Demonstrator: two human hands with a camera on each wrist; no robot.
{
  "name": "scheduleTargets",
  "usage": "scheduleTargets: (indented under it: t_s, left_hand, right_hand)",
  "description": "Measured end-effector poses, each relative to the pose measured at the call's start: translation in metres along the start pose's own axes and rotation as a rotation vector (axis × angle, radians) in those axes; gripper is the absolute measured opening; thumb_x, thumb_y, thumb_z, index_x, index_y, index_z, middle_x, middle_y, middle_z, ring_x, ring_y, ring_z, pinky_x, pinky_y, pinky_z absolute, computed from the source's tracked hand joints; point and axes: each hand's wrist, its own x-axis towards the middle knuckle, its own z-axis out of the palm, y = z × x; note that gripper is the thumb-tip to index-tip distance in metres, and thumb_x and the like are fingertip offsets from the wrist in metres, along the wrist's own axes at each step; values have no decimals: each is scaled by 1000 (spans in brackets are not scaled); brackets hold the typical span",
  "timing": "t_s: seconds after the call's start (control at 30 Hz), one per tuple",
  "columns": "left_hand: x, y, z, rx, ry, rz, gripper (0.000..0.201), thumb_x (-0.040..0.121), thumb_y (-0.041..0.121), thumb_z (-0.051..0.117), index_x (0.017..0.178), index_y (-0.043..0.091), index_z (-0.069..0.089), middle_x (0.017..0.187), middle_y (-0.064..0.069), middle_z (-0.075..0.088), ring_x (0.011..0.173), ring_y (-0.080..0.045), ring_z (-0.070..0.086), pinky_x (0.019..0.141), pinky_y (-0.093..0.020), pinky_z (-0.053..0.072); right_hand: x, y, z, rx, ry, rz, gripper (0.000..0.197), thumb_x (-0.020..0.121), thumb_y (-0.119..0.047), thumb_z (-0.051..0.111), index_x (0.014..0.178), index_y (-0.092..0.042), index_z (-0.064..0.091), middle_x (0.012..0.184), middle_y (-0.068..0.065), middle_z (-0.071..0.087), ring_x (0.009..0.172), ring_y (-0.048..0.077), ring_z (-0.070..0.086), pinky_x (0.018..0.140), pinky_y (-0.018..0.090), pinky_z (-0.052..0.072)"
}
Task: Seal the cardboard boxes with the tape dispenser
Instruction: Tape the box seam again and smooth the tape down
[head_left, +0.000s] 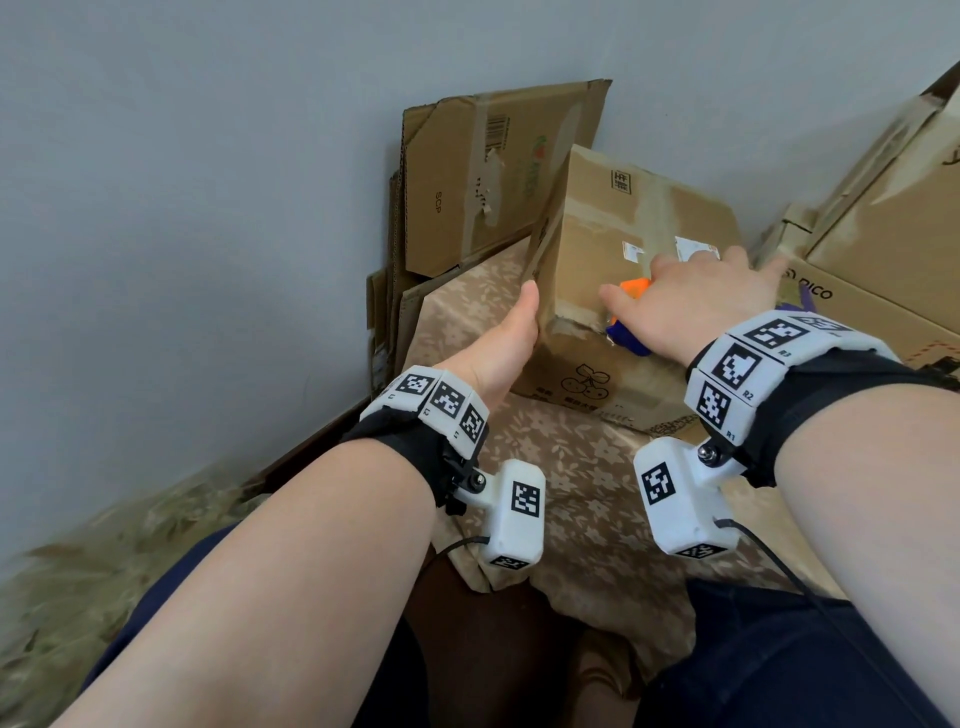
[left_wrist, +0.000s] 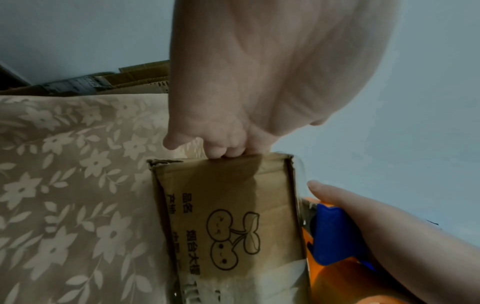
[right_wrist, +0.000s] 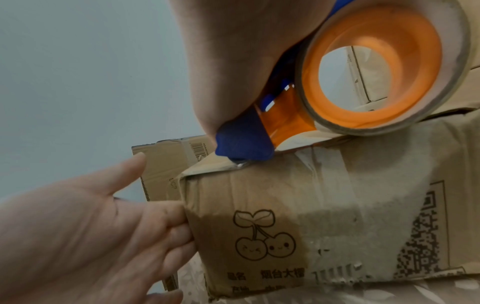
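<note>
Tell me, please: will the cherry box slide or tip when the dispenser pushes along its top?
The box probably slides easily: it sits on smooth-looking flowered cloth. The left hand braces its side, which should stop that. Its worn cardboard may dent under the dispenser.

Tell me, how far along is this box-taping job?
Midway, it seems. Done: shiny tape already runs along the top of the cherry-printed box. In hand: the right hand presses the tape dispenser down at the box's near top edge while the left hand steadies its side. Left: finishing this strip, and perhaps the box at the right; its state is unclear.
</note>
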Motion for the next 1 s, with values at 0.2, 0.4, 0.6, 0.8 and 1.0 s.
scheduleTargets:
  t_s: [0.2,0.4,0.6,0.8,1.0]
  left_hand:
    - [1,5,3,-72,-43,24,98,73,85,25,150,25,21,156,8,23,144,-12,18,118,-38,12]
    - [6,0,7,-110,-77,25,118,50,90,34,150,30,21,157,9,21,144,-8,17,119,-43,8]
    - [42,-28,-2,32,-60,-37,127,39,103,34,147,37,25,153,13,29,142,-8,23,117,-43,12]
    - [0,6,4,217,45,157,72,93,34,48,152,17,12,159,-1,10,145,-18,14,118,-40,16]
    - [0,17,7,978,142,407,79,84,19,62,151,21,20,159,6,7,147,-21,-3,118,-48,12]
  right_hand:
    - [0,0,1,12,20,-2,73,85,-72,19,124,-22,55,122,12,58,124,33,40,107,58,21]
    - [2,2,3,21,38,-2,71,84,-71,21,121,-22,57,121,11,59,122,33,42,106,57,22]
    - [4,1,3,21,30,0,72,85,-71,20,123,-22,56,124,12,58,123,34,41,106,58,21]
    - [3,0,1,25,17,-5,67,86,-66,20,124,-22,55,124,12,57,123,35,41,104,59,21]
    - [3,0,-2,114,2,9,50,91,-42,21,121,-21,55,126,13,56,124,32,39,105,59,20]
